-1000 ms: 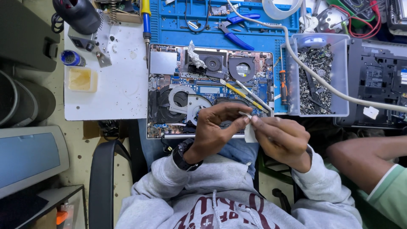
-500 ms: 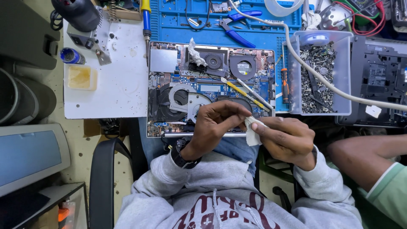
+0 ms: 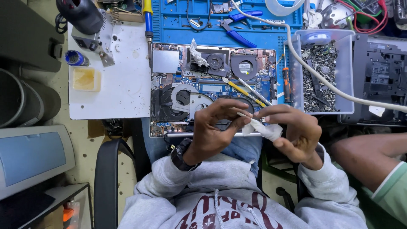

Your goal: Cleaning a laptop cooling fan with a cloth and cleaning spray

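Compared with half a second earlier, we find our hands slightly lower over the near edge of the laptop, and the tissue drawn out longer between them.

At far left lies a white board (image 3: 123,80) bearing a shallow yellow tray (image 3: 86,79). Beside it the opened laptop (image 3: 212,85) shows blue circuit board, round black fans and metal heat pipes.

Our left hand (image 3: 214,129) is curled, wrist bent, fingertips pinching one end of the crumpled white tissue (image 3: 260,127). Our right hand (image 3: 294,131) closes on the other end, fingers folded. Further right stands a clear plastic bin (image 3: 296,80) of loose metal screws, and another person's forearm (image 3: 364,154).
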